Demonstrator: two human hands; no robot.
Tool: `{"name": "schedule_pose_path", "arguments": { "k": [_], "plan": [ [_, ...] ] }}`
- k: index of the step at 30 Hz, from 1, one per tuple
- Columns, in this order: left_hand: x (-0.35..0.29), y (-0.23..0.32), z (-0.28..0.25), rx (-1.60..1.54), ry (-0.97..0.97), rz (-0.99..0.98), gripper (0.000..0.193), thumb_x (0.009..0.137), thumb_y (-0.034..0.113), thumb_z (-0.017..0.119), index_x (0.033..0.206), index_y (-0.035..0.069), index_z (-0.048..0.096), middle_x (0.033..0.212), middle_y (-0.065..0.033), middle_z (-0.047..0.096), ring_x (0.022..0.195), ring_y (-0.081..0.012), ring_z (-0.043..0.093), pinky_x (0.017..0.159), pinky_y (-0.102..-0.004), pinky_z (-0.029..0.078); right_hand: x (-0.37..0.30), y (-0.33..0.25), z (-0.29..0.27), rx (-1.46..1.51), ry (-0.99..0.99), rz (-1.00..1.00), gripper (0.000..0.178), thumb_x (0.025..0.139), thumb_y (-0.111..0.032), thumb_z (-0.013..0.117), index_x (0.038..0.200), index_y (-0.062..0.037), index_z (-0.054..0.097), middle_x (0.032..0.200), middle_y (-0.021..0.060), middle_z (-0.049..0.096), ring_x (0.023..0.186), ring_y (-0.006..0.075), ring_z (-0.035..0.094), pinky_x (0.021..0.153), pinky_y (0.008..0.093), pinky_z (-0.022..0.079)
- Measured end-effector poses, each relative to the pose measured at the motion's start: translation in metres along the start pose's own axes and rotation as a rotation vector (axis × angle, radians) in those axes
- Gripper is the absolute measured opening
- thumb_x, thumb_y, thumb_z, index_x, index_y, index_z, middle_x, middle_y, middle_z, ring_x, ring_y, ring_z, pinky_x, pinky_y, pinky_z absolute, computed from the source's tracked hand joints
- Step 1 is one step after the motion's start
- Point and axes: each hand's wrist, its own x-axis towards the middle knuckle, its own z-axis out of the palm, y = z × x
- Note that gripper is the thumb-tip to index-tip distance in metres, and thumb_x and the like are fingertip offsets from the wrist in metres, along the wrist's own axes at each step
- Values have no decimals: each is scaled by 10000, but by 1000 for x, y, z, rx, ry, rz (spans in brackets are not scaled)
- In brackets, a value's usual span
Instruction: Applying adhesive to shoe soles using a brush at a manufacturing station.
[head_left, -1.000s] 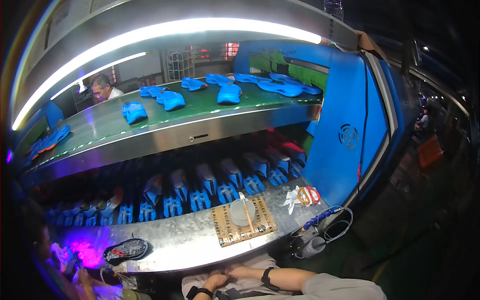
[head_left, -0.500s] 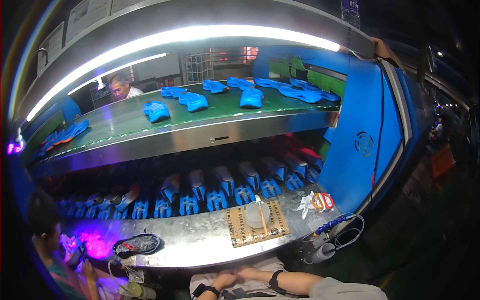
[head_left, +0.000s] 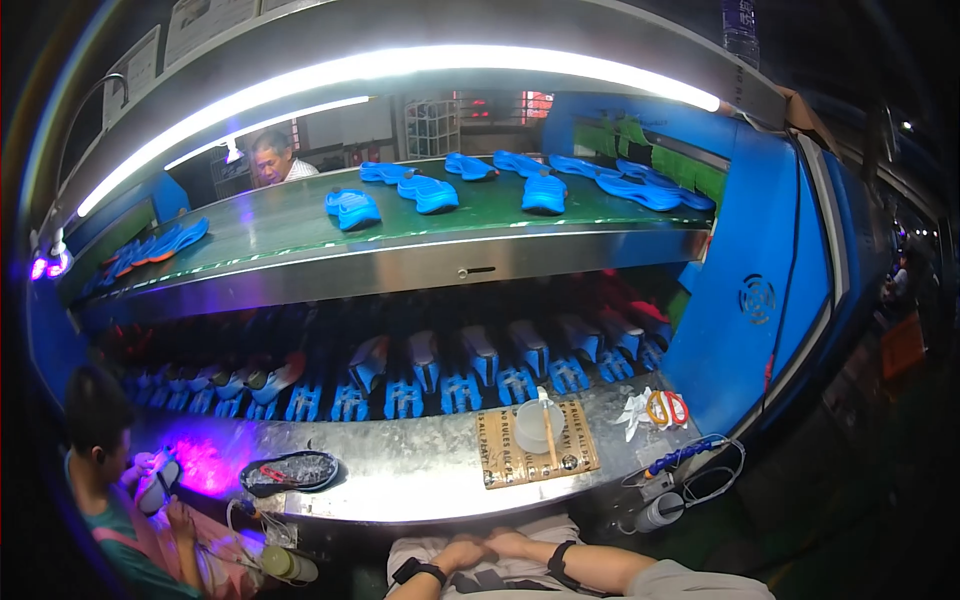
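Neither grip holds anything: at the bottom centre of the frame the left hand [head_left: 463, 553] and right hand [head_left: 512, 545] rest loosely closed against each other on the person's lap, below the front edge of the steel surface [head_left: 400, 480].

Largest in view, the long green conveyor belt [head_left: 300, 230] arcs across the upper half under a bright strip light [head_left: 400, 75], carrying bright blue shoe soles [head_left: 428, 192] spaced well apart. Beneath it, in the middle of the frame, a dim lower rack [head_left: 450, 370] holds a row of shoe uppers on blue stands.

On the surface, right of centre and nearest the hands, lies a brown perforated board [head_left: 535, 450] bearing a small translucent cup [head_left: 535, 422] with a brush handle. Further left sits a dark shoe sole [head_left: 290, 470]; orange-handled scissors [head_left: 665, 408] lie at right.

Judging by the idle hands, no piece is in work; soles on the belt remain unhandled. At lower left, a co-worker [head_left: 100, 470] bends over a shoe under violet light.
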Motion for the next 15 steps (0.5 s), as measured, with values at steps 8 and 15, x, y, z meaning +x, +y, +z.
{"name": "schedule_pose_path", "arguments": {
  "k": [8, 15],
  "plan": [
    [13, -13, 16, 2, 125, -124, 458, 911, 422, 529, 1155, 71, 692, 1146, -238, 683, 1099, -396, 641, 977, -411, 495, -3, -8, -4, -90, -25, -35, 477, 834, -440, 623, 1034, -23, 736, 1008, 223, 722, 939, 341, 697, 806, 421, 525],
    [13, -15, 16, -14, 82, -156, 479, 914, 438, 519, 1186, 82, 686, 1224, -230, 657, 1142, -398, 621, 1015, -408, 476, -4, -8, -7, 5, -74, 27, 485, 831, -418, 604, 1043, 3, 719, 1013, 260, 708, 947, 366, 698, 804, 433, 527]
  ]
}}
